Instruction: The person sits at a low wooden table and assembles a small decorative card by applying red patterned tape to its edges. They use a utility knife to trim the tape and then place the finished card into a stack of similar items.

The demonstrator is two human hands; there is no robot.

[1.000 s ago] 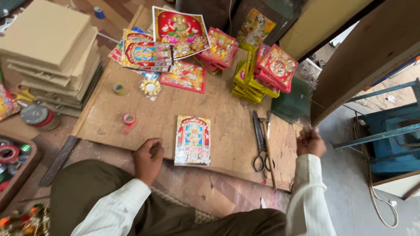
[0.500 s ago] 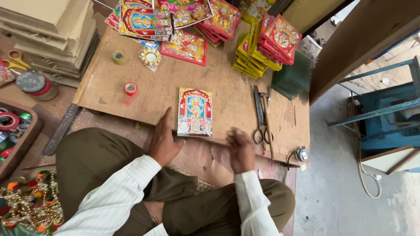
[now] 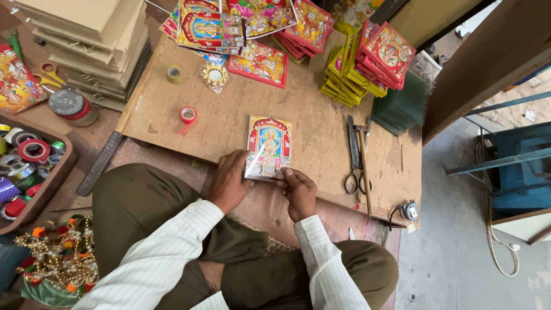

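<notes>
A small glossy colourful picture (image 3: pixel 269 146) with a red arched border lies on the wooden work board (image 3: pixel 321 143) in front of me. My left hand (image 3: pixel 231 181) grips its lower left corner. My right hand (image 3: pixel 298 192) pinches its lower right edge, and the near edge is lifted slightly off the board. I sit cross-legged in brown trousers and a white striped shirt.
Black scissors (image 3: pixel 354 150) and a stick lie to the right of the picture. A red tape roll (image 3: pixel 187 115) sits to the left. Stacks of red and yellow framed pictures (image 3: pixel 367 63) and green glass sheets (image 3: pixel 402 106) fill the far side. Cardboard stacks (image 3: pixel 92 40) and a tray of tape rolls (image 3: pixel 28 161) stand at the left.
My right hand has come in from the board's right side to the picture. Both hands now hold its near edge, and the view has moved closer.
</notes>
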